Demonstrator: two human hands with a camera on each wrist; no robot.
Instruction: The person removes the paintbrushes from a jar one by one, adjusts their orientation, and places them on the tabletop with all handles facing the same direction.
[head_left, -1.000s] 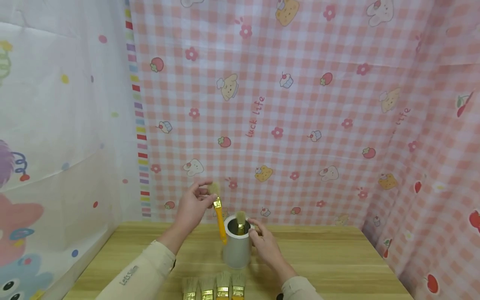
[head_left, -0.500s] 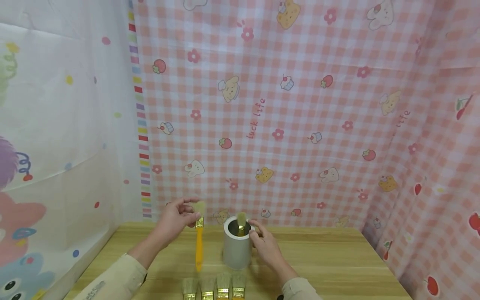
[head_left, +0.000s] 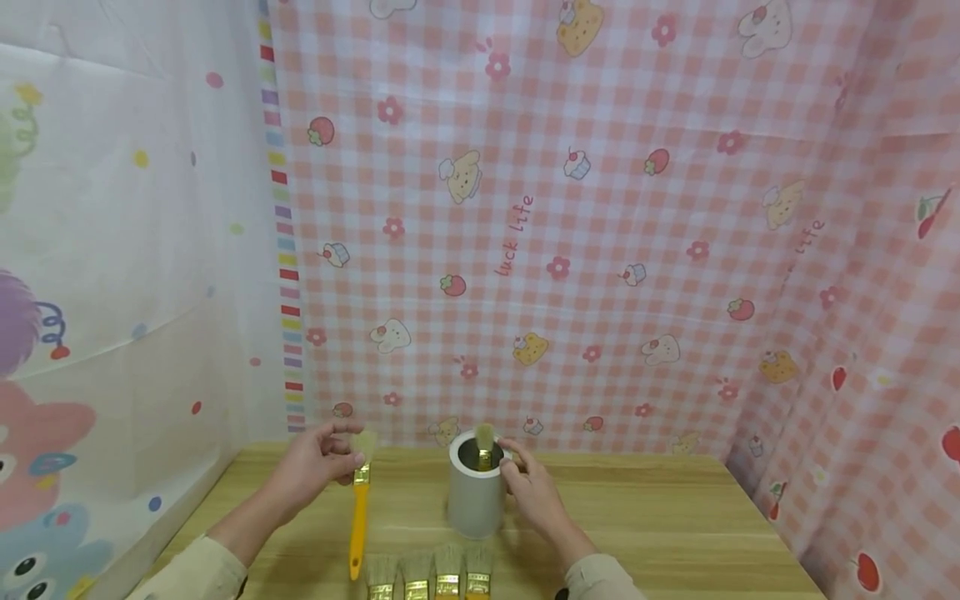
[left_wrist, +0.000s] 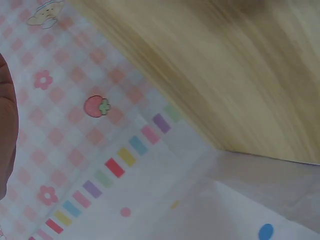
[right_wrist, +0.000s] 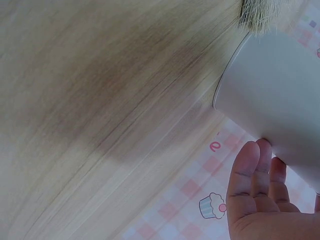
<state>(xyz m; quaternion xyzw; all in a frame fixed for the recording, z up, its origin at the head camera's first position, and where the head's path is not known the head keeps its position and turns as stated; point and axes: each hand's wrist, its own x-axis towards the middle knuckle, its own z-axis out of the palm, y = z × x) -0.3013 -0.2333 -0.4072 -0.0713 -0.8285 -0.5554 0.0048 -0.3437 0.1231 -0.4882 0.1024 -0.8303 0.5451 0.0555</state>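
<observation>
My left hand (head_left: 318, 462) pinches a paintbrush (head_left: 360, 508) by its pale bristle end, between thumb and fingers. Its yellow handle hangs down over the left of the table, left of a grey cylindrical can (head_left: 476, 500). Only a strip of the left hand (left_wrist: 7, 135) shows in the left wrist view, and the brush is out of sight there. My right hand (head_left: 536, 492) rests against the can's right side near the white rim. In the right wrist view, its fingers (right_wrist: 245, 167) lie fairly straight along the can (right_wrist: 275, 95). Another paintbrush (head_left: 485, 446) stands bristles up inside the can.
Several more paintbrushes (head_left: 427, 575) lie side by side at the near edge of view, bristles pointing away, handles cut off. The wooden table (head_left: 637, 517) ends at a pink checked cloth (head_left: 570, 333) behind. A white patterned cloth (head_left: 172, 292) hangs on the left.
My left hand has carried the paintbrush left and down, away from beside the can's rim. The right hand and the can have stayed in place.
</observation>
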